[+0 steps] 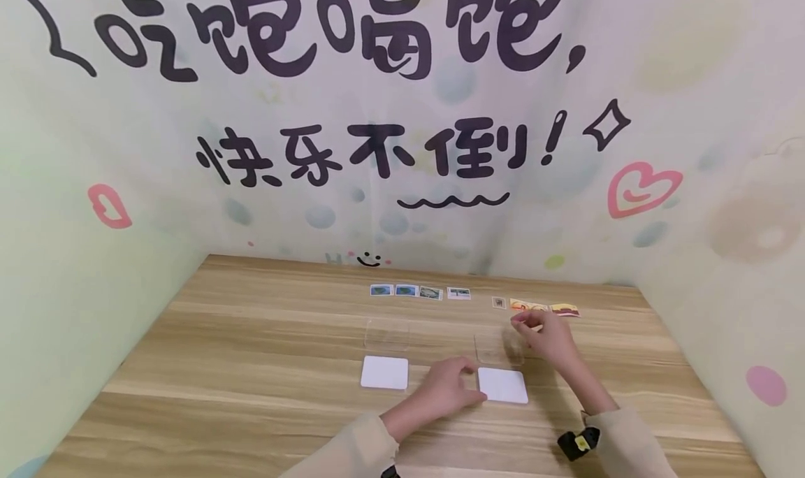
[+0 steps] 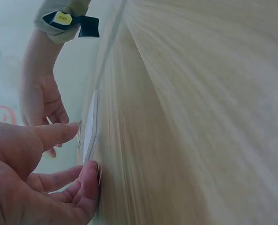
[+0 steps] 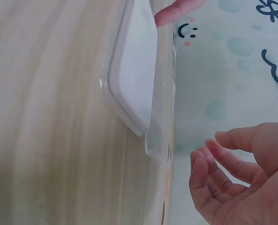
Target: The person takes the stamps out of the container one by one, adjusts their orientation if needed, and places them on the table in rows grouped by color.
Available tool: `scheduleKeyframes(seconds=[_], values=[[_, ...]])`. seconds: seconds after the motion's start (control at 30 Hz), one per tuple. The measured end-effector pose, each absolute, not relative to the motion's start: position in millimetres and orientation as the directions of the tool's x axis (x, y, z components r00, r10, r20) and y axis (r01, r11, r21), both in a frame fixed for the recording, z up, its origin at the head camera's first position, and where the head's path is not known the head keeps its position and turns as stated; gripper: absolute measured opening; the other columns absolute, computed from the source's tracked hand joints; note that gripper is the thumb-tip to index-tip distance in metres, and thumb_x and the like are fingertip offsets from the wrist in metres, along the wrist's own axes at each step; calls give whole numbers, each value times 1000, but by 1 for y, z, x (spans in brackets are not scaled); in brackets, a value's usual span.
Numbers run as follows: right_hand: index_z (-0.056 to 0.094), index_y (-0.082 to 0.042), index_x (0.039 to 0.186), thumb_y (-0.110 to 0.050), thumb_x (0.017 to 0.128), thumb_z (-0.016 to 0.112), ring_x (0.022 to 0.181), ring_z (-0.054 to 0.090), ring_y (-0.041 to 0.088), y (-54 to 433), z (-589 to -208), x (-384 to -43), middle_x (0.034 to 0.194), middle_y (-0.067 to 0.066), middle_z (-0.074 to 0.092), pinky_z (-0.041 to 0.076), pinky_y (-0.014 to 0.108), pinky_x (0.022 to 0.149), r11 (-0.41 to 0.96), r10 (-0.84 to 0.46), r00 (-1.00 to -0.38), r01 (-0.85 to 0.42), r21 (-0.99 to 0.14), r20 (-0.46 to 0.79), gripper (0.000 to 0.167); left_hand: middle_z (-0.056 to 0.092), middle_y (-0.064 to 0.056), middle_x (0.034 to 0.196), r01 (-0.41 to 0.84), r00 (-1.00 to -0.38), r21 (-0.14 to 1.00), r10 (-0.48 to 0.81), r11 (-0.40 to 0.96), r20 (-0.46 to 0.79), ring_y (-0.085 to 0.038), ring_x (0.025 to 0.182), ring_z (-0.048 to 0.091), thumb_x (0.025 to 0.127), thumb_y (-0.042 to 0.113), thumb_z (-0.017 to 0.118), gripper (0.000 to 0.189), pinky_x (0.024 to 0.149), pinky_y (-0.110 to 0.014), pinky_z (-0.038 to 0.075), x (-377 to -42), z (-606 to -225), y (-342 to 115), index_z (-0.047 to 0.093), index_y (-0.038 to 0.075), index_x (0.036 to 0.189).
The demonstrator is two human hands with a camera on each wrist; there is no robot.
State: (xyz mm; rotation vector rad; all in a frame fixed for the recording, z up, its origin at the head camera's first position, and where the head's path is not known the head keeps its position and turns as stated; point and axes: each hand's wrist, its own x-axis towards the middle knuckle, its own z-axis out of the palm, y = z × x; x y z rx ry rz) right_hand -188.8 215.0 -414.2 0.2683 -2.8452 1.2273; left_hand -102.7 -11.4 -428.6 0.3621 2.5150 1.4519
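Note:
The right hand [image 1: 546, 338] holds a small stamp [image 1: 518, 319] pinched at its fingertips, over the right clear plate [image 1: 490, 349]. Only a thin pale edge of the stamp shows in the left wrist view; in the right wrist view the fingers hide it. Beside the right white card [image 1: 503, 386] lies the left hand [image 1: 443, 387], thumb at the near left corner and a finger near the far edge. The card looks thick and layered in the right wrist view. Behind the right hand is a row of stamps, among them an orange one [image 1: 522, 305] and a red-yellow one [image 1: 566, 310].
To the left lie a second white card [image 1: 384, 372] and another clear plate [image 1: 386, 335]. Several blue and green stamps [image 1: 406, 291] line the back, with a small brown stamp [image 1: 499, 302] to their right. A printed curtain [image 1: 314, 219] rises behind the wooden table [image 1: 220, 366].

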Motion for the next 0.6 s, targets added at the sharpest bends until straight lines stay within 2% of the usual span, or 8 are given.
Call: scheduleKeyframes(seconds=[0.07, 0.13, 0.3, 0.4, 0.6], values=[[75, 6, 103, -7, 100, 70, 65, 66, 17, 215, -415, -185, 93, 21, 75, 51, 25, 56, 673, -153, -982, -185, -716, 110, 14, 70, -10, 98, 90, -945, 885, 321, 457, -70, -6, 60, 45, 87, 12, 84, 44, 57, -22, 38, -102, -429, -15, 70, -4, 126], [75, 5, 103, -7, 99, 69, 65, 64, 14, 214, -417, -183, 91, 19, 75, 51, 25, 56, 673, -162, -978, -206, -710, 131, 14, 65, -4, 88, 85, -943, 891, 326, 446, -73, -6, 59, 43, 89, 13, 83, 42, 55, -22, 34, -101, -429, -18, 70, -5, 125], [75, 6, 99, -4, 96, 68, 62, 61, 10, 213, -418, -178, 85, 14, 73, 49, 23, 56, 675, -165, -968, -250, -694, 188, 13, 59, 2, 76, 102, -938, 898, 343, 428, -56, -5, 60, 46, 94, 12, 78, 37, 54, -20, 36, -102, -427, -28, 69, -5, 126], [75, 6, 100, -3, 96, 68, 63, 59, 11, 212, -417, -175, 87, 15, 73, 48, 24, 56, 684, -163, -972, -235, -691, 169, 12, 64, 0, 83, 117, -937, 898, 347, 424, -42, -6, 67, 51, 97, 12, 74, 35, 59, -21, 43, -102, -425, -33, 69, -5, 127], [75, 7, 108, -4, 99, 68, 63, 59, 14, 208, -412, -167, 93, 15, 74, 48, 25, 56, 721, -175, -979, -199, -663, 103, 15, 72, -8, 98, 207, -931, 871, 364, 445, 35, -13, 87, 65, 101, 10, 68, 30, 78, -25, 55, -104, -421, -41, 69, -6, 126]])
